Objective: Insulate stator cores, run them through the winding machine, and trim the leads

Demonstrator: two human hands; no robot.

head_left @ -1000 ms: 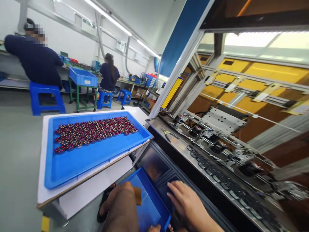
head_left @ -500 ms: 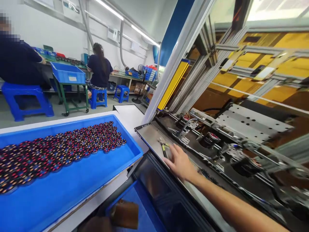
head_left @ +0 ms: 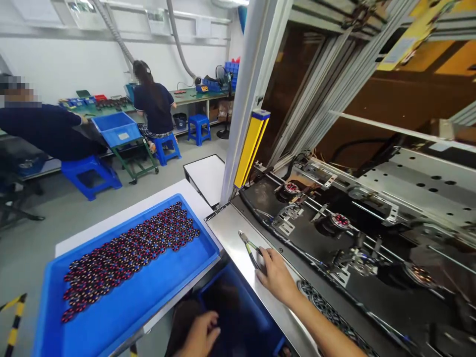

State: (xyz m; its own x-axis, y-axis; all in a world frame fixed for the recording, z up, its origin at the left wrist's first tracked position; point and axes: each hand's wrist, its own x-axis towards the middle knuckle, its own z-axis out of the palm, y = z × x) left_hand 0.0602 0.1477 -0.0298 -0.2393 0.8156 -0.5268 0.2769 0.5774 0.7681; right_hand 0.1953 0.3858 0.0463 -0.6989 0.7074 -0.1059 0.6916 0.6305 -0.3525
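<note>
My right hand is over a metal ledge, with thumb and fingers closed around the handles of a pair of cutting pliers. The pliers have green and dark handles, and their jaws point away from me to the left. Low in the view is my left hand, its fingers loosely bent, thumb apart, holding nothing. Beside my right forearm, several dark ring-shaped parts lie in a row along the ledge.
At left, a blue tray holds many round wound coil parts. A machine with rods and fixtures fills the right, behind a yellow bar on a post. Two people sit at a far bench.
My right hand has closed on the pliers' handles. My left hand has come into clear view below. The camera has turned, so the whole tray and more of the floor now show.
</note>
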